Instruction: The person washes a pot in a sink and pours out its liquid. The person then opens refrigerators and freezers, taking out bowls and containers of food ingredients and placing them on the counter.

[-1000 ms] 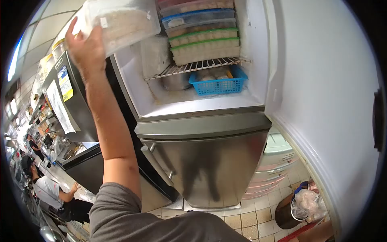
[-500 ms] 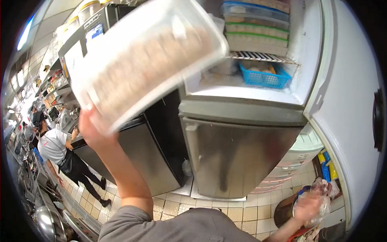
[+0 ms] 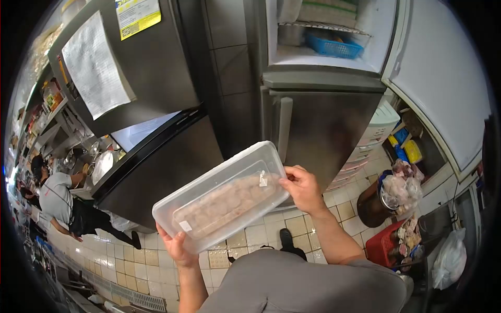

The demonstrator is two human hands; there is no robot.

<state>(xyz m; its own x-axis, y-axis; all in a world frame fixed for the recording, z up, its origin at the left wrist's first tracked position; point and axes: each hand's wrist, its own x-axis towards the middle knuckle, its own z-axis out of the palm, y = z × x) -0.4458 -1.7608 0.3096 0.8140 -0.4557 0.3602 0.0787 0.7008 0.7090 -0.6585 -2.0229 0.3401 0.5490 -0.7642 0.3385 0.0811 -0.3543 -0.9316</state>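
A clear plastic food container (image 3: 224,197) with a lid is held tilted in front of my body. Pale, lumpy food shows in rows through it, and two small white labels sit at opposite ends. My left hand (image 3: 178,247) grips its lower left corner, thumb on top. At the right end, my right hand (image 3: 302,189) pinches the edge between thumb and fingers. Beyond the container stands a fridge-freezer with its upper door (image 3: 443,68) open. Inside, a blue basket (image 3: 334,46) rests below a wire shelf bearing a green-rimmed container (image 3: 327,15).
A dark fridge (image 3: 162,172) stands left, its upper door ajar. A person (image 3: 62,195) works at the far left. On the right are a bin topped with plastic bags (image 3: 401,190), a red crate (image 3: 383,245) and a drawer unit (image 3: 378,125). The floor is tiled.
The container has come down from high on the left to in front of my body. My right hand has left the bagged bin and now grips the container too. The view has shifted.
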